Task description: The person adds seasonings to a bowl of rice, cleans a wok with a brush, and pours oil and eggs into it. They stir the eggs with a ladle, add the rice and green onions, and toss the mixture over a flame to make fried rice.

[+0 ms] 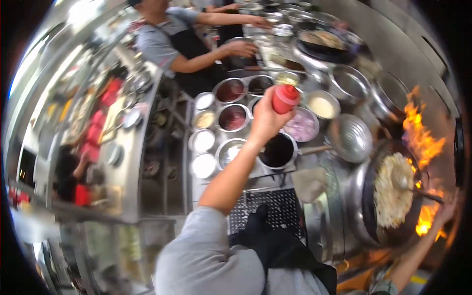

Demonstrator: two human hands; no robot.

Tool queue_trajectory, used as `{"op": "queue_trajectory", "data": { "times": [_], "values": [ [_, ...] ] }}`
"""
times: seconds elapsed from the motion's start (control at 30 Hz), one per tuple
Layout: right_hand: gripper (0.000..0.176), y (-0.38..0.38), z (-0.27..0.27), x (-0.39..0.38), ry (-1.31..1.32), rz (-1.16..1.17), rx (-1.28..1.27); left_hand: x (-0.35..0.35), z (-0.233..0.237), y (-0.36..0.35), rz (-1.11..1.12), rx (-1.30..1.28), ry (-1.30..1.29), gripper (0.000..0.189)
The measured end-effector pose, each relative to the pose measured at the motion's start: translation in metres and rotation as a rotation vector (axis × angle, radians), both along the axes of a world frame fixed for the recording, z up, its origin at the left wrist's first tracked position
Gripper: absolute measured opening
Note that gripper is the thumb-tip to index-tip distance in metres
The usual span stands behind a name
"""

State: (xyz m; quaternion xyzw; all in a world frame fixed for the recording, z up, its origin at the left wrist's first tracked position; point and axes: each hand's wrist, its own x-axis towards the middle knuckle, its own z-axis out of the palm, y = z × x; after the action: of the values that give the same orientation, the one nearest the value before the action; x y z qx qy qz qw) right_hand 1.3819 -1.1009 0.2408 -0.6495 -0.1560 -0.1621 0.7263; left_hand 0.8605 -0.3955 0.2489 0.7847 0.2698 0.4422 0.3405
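My left hand (265, 118) is wrapped round a red squeeze bottle (285, 101), held up over a group of metal pots. Close under it are a pot of dark sauce (278, 150) and a bowl of pale pink chopped food (301, 125). At the right, my right hand (446, 211) grips the handle end of a ladle (427, 195). The ladle's bowl rests in pale food, perhaps rice or noodles (391, 209), inside a large wok (365, 209). My right fingers are blurred and partly hidden.
Tall flames (423, 140) rise along the wok's far side. A metal strainer (350, 138) and a folded cloth (310, 184) lie between wok and pots. A co-worker (184, 49) reaches over the counter's far end, near another wok (322, 42). Steel shelving (142, 147) stands at the left.
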Motion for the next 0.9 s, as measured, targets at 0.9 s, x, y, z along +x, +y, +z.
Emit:
{"op": "queue_trajectory", "data": {
  "times": [0.9],
  "values": [
    [0.039,0.131,0.145,-0.126,0.077,-0.053,0.040,0.127,-0.090,-0.313,-1.115,0.308,0.287,0.043]
  ]
}}
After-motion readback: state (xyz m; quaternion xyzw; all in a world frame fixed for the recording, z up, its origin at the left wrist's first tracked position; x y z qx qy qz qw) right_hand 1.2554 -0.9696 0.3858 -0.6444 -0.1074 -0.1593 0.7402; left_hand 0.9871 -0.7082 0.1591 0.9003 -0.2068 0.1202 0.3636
